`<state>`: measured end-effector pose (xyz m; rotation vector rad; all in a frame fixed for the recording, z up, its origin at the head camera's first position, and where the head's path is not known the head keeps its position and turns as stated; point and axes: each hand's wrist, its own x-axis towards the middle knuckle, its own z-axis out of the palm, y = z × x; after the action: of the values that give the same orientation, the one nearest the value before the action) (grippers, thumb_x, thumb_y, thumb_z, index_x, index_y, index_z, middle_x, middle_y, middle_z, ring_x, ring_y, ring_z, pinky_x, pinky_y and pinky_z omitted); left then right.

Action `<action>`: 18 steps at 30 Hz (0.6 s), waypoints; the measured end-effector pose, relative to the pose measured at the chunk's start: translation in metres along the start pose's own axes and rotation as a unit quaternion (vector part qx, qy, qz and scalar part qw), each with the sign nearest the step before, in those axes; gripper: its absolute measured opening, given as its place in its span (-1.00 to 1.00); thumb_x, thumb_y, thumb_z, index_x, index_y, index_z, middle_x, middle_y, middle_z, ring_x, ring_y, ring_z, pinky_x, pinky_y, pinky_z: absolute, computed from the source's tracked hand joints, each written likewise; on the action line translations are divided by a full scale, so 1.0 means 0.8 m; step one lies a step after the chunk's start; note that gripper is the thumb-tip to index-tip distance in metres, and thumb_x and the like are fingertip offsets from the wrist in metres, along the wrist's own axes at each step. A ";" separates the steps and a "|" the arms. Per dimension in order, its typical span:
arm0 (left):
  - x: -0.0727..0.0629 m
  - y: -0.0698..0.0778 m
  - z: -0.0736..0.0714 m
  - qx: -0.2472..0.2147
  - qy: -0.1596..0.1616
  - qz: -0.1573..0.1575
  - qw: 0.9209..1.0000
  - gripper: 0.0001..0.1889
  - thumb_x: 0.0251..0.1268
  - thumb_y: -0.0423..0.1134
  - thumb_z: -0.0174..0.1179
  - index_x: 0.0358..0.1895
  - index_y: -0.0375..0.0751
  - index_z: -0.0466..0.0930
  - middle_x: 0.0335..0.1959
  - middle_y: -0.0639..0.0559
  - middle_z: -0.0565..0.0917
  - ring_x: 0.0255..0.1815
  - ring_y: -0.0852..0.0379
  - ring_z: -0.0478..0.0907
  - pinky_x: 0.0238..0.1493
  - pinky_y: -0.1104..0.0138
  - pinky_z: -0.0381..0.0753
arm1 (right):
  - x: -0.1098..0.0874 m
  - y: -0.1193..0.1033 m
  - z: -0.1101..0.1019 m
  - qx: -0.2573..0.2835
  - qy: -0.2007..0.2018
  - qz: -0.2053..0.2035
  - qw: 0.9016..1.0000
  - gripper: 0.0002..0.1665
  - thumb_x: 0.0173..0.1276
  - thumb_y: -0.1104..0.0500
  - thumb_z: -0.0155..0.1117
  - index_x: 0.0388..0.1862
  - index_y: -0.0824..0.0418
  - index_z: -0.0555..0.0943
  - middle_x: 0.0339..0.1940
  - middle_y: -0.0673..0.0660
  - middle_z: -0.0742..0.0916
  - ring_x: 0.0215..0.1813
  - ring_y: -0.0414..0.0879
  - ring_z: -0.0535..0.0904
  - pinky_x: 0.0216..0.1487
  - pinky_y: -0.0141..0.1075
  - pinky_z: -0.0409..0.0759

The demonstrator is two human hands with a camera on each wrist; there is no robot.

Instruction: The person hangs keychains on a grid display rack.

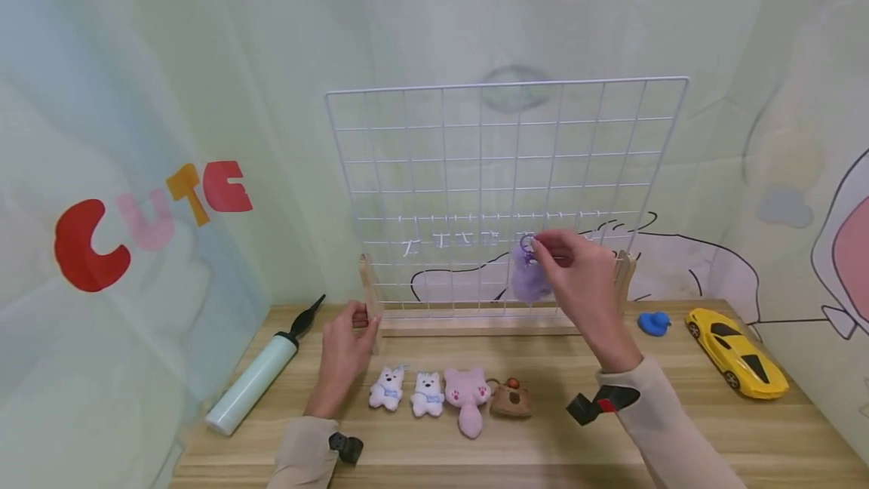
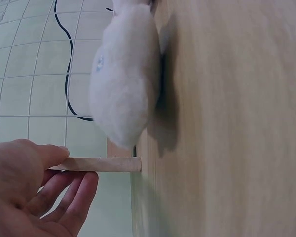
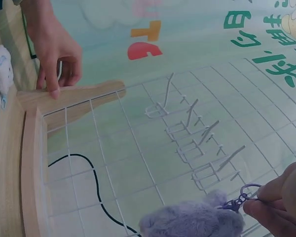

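Note:
My right hand point(image 1: 584, 285) pinches the metal ring of a purple plush keychain point(image 1: 529, 278), which hangs in front of the white wire grid point(image 1: 498, 172), close to a row of small white hooks point(image 3: 202, 170). In the right wrist view the ring point(image 3: 250, 190) sits between thumb and finger, with the fluffy body point(image 3: 187, 219) below it. My left hand point(image 1: 346, 349) grips the left upright of the wooden stand point(image 2: 98, 164), thumb on one face and fingers on the other. The stand holds the grid upright.
Before the stand lie two white plush dolls point(image 1: 387, 389), a pink plush point(image 1: 467, 395) and a brown plush point(image 1: 512, 400). A pump point(image 1: 254, 379) lies at the left. A blue duck point(image 1: 654, 323) and yellow toy car point(image 1: 736, 353) stand at the right. A printed cloth hangs behind.

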<state>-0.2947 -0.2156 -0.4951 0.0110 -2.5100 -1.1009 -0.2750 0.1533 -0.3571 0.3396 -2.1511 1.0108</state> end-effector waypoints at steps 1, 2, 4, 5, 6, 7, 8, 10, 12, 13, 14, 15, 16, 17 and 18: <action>0.000 0.000 0.000 0.000 -0.001 -0.001 1.000 -0.79 0.53 -0.28 0.37 0.06 -0.30 0.65 0.01 -0.25 0.83 0.04 -0.16 0.82 0.03 0.01 0.90 | -0.001 0.000 0.001 -0.007 0.001 -0.004 1.000 -0.82 0.50 0.24 0.48 0.01 0.26 0.81 -0.09 0.23 0.91 -0.12 0.10 0.90 -0.07 0.01 0.90; 0.000 0.000 0.000 0.000 -0.002 -0.002 1.000 -0.79 0.54 -0.28 0.36 0.07 -0.31 0.65 0.02 -0.26 0.82 0.05 -0.16 0.82 0.03 0.01 0.90 | -0.001 0.001 0.002 -0.012 0.002 -0.010 1.000 -0.82 0.50 0.26 0.48 0.01 0.27 0.81 -0.09 0.24 0.90 -0.12 0.12 0.90 -0.08 0.03 0.90; 0.000 0.000 0.000 0.001 -0.003 -0.003 1.000 -0.78 0.54 -0.28 0.36 0.08 -0.31 0.65 0.02 -0.26 0.82 0.05 -0.17 0.82 0.04 0.01 0.89 | -0.002 0.002 0.003 -0.018 0.006 -0.022 1.000 -0.82 0.49 0.27 0.48 0.01 0.28 0.80 -0.09 0.25 0.90 -0.13 0.12 0.89 -0.09 0.03 0.90; 0.000 0.000 -0.001 0.001 -0.004 -0.003 1.000 -0.78 0.54 -0.28 0.36 0.08 -0.32 0.64 0.02 -0.27 0.82 0.06 -0.17 0.82 0.04 0.01 0.89 | -0.002 0.003 0.003 -0.021 0.009 -0.028 0.999 -0.82 0.48 0.28 0.49 0.00 0.29 0.80 -0.09 0.25 0.90 -0.13 0.13 0.89 -0.11 0.03 0.90; 0.000 0.000 -0.001 0.000 -0.005 -0.003 1.000 -0.77 0.54 -0.28 0.36 0.08 -0.32 0.64 0.02 -0.27 0.82 0.06 -0.17 0.82 0.05 0.00 0.89 | -0.002 0.003 0.003 -0.023 0.012 -0.034 0.999 -0.83 0.47 0.29 0.49 0.00 0.29 0.80 -0.09 0.26 0.90 -0.15 0.13 0.89 -0.12 0.02 0.90; 0.000 0.000 -0.001 0.000 -0.005 -0.003 1.000 -0.77 0.54 -0.27 0.36 0.08 -0.32 0.65 0.02 -0.26 0.82 0.06 -0.17 0.82 0.05 0.00 0.89 | -0.002 0.004 0.002 -0.026 0.016 -0.040 0.999 -0.83 0.47 0.29 0.49 -0.01 0.29 0.80 -0.10 0.26 0.90 -0.16 0.12 0.89 -0.14 0.02 0.90; 0.000 0.000 -0.001 -0.001 -0.005 -0.004 1.000 -0.77 0.54 -0.27 0.36 0.08 -0.32 0.65 0.02 -0.26 0.82 0.06 -0.17 0.82 0.05 0.00 0.89 | -0.002 0.005 0.002 -0.029 0.020 -0.047 0.998 -0.83 0.47 0.29 0.49 -0.01 0.29 0.81 -0.10 0.26 0.90 -0.17 0.12 0.89 -0.16 0.01 0.90; 0.000 0.000 -0.001 -0.001 -0.005 -0.003 1.000 -0.78 0.53 -0.27 0.37 0.07 -0.32 0.65 0.02 -0.26 0.82 0.05 -0.16 0.82 0.05 0.00 0.89 | -0.003 0.007 0.001 -0.036 0.031 -0.058 0.997 -0.83 0.46 0.28 0.51 -0.02 0.29 0.81 -0.11 0.25 0.90 -0.19 0.10 0.89 -0.19 -0.03 0.90; 0.000 0.000 -0.001 -0.001 -0.005 -0.003 1.000 -0.78 0.53 -0.27 0.37 0.07 -0.32 0.65 0.01 -0.26 0.82 0.05 -0.16 0.82 0.05 0.00 0.89 | -0.004 0.009 -0.002 -0.036 0.043 -0.064 0.996 -0.83 0.45 0.26 0.52 -0.03 0.27 0.82 -0.12 0.23 0.91 -0.19 0.09 0.89 -0.18 -0.12 0.90; 0.000 0.000 -0.001 0.001 -0.004 -0.003 1.000 -0.77 0.53 -0.27 0.37 0.07 -0.32 0.65 0.01 -0.26 0.82 0.05 -0.16 0.82 0.05 0.00 0.89 | -0.004 0.010 -0.003 -0.033 0.048 -0.065 0.996 -0.84 0.45 0.26 0.53 -0.04 0.26 0.83 -0.12 0.22 0.91 -0.19 0.08 0.89 -0.18 -0.21 0.89; 0.000 0.000 -0.001 0.002 -0.004 -0.002 1.000 -0.77 0.53 -0.27 0.37 0.07 -0.32 0.65 0.01 -0.26 0.82 0.05 -0.16 0.82 0.04 0.00 0.89 | -0.006 0.010 -0.004 -0.027 0.051 -0.064 0.996 -0.83 0.44 0.25 0.53 -0.04 0.26 0.83 -0.12 0.22 0.91 -0.20 0.08 0.89 -0.17 -0.32 0.87; 0.000 0.000 -0.001 0.002 -0.004 -0.002 1.000 -0.77 0.53 -0.28 0.37 0.07 -0.33 0.65 0.02 -0.27 0.82 0.05 -0.17 0.82 0.04 0.01 0.89 | -0.008 0.011 -0.005 -0.021 0.052 -0.061 0.997 -0.83 0.44 0.25 0.54 -0.04 0.26 0.83 -0.13 0.21 0.91 -0.20 0.08 0.89 -0.16 -0.44 0.83; 0.000 0.000 -0.001 0.003 -0.004 -0.002 1.000 -0.77 0.53 -0.28 0.37 0.07 -0.33 0.65 0.02 -0.27 0.82 0.05 -0.17 0.82 0.04 0.01 0.89 | -0.010 0.012 -0.007 -0.012 0.051 -0.059 0.997 -0.83 0.43 0.24 0.55 -0.05 0.25 0.84 -0.14 0.20 0.91 -0.21 0.08 0.89 -0.16 -0.55 0.78; 0.000 0.000 -0.001 0.003 -0.003 -0.002 1.000 -0.77 0.53 -0.28 0.37 0.08 -0.33 0.65 0.02 -0.27 0.82 0.05 -0.17 0.82 0.04 0.00 0.89 | -0.012 0.012 -0.008 -0.002 0.048 -0.056 0.997 -0.83 0.43 0.24 0.55 -0.05 0.25 0.83 -0.15 0.20 0.91 -0.22 0.07 0.88 -0.17 -0.64 0.72; 0.000 0.000 -0.001 0.003 -0.002 -0.003 1.000 -0.77 0.53 -0.27 0.37 0.08 -0.33 0.65 0.02 -0.27 0.82 0.05 -0.17 0.82 0.04 0.01 0.89 | -0.014 0.013 -0.009 0.007 0.043 -0.054 0.998 -0.84 0.43 0.24 0.55 -0.06 0.25 0.83 -0.16 0.19 0.91 -0.25 0.05 0.87 -0.18 -0.71 0.66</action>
<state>-0.2943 -0.2161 -0.4944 0.0168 -2.5190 -1.0964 -0.2688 0.1649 -0.3682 0.4079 -2.0268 0.9620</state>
